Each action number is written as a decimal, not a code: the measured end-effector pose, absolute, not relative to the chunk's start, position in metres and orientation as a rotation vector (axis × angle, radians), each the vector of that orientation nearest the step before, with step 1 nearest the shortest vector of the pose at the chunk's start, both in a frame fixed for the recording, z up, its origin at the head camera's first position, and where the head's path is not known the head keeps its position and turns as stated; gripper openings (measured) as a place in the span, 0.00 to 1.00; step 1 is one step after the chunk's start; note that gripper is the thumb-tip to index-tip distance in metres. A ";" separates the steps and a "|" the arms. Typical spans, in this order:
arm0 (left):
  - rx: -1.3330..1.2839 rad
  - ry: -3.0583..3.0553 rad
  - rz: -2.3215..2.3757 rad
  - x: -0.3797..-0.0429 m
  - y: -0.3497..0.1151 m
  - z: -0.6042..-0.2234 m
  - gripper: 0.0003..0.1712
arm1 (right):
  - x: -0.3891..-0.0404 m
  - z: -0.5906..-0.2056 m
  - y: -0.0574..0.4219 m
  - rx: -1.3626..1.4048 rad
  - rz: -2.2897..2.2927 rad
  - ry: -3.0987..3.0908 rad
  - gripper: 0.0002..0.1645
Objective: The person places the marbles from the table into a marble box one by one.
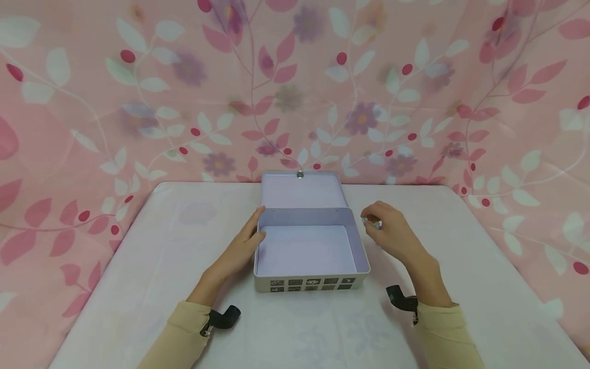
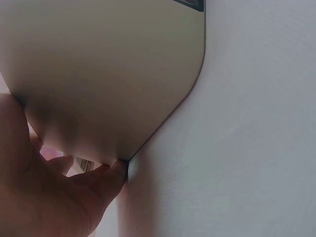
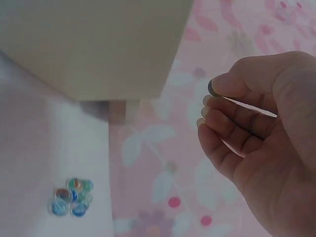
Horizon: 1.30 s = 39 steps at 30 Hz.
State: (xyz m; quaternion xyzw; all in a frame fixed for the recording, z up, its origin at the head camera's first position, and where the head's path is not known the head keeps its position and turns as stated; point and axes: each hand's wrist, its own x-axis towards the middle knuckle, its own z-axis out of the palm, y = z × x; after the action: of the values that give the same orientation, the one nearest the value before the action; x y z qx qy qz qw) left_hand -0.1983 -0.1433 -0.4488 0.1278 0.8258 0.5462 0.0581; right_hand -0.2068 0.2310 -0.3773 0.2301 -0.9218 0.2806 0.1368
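A pale metal tin box (image 1: 311, 285) sits on the table with its hinged lid (image 1: 301, 189) tipped back; its inside shows bare. My left hand (image 1: 241, 248) grips the box's left side, thumb at the rim. In the left wrist view, that hand's fingers (image 2: 116, 173) reach round the far corner, low down. Just beyond the box's right wall is my right hand (image 1: 392, 230), raised. Its thumb and fingers pinch a small dark marble (image 3: 211, 89), mostly hidden. Several clear glass marbles (image 3: 71, 197) with coloured swirls lie clustered on the table near it.
A white cloth covers the table (image 1: 184, 236). Behind it hangs a pink floral curtain (image 1: 295, 102). Small dark pictures decorate the front of the box, and a metal clasp (image 1: 300, 175) sits on the lid's edge. Each wrist wears a black camera mount (image 1: 402, 299).
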 end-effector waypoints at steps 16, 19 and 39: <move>0.379 2.474 1.676 -0.196 -0.145 -0.447 0.37 | -0.199 -0.386 0.184 0.960 0.700 -2.722 0.10; 0.382 2.465 1.679 -0.196 -0.145 -0.447 0.37 | -0.198 -0.392 0.177 0.995 0.632 -2.794 0.08; 0.399 2.466 1.692 -0.198 -0.142 -0.451 0.37 | -0.195 -0.412 0.150 1.017 0.384 -3.011 0.07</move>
State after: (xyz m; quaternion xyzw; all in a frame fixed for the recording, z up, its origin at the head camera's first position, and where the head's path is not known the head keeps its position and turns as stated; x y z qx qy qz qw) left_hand -0.1977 -0.1417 -0.4507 0.1319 0.8158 0.5597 0.0621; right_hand -0.1949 0.1497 -0.4124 0.3176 -0.9402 0.1199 -0.0298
